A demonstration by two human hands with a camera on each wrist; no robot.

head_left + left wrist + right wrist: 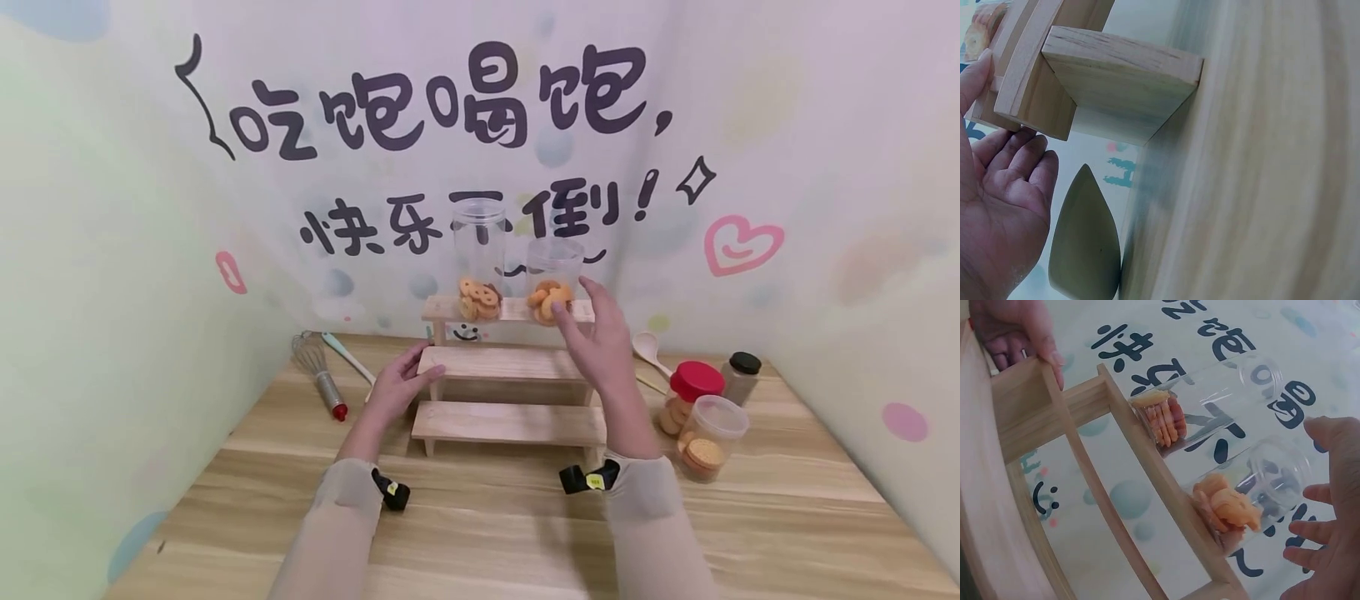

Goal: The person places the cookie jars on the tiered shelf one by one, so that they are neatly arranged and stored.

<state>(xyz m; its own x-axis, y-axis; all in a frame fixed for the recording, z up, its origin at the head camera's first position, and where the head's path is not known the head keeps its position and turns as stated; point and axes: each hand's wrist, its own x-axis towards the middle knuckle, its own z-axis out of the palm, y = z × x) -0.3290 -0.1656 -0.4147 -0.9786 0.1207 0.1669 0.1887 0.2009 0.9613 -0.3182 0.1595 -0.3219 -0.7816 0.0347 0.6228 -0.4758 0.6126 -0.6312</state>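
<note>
A three-tier wooden stand (510, 423) stands on the table. On its top tier are a tall clear jar (480, 250) and, to its right, a shorter clear jar (553, 260), both with cookies at the bottom. My left hand (397, 387) holds the left end of the middle tier, thumb on top; in the left wrist view its other fingers (1025, 156) curl at the board's end. Beside the shorter jar is my right hand (606, 346). The right wrist view shows its fingers (1310, 531) spread and apart from that jar (1275, 469).
To the right stand a red-lidded cookie jar (697, 381), a clear-lidded cookie jar (708, 450) and a dark-lidded jar (742, 379), with a pale spoon (651, 350) behind. A whisk (318, 371) and a light-blue-handled utensil (348, 357) lie left. A printed cloth (480, 175) hangs behind.
</note>
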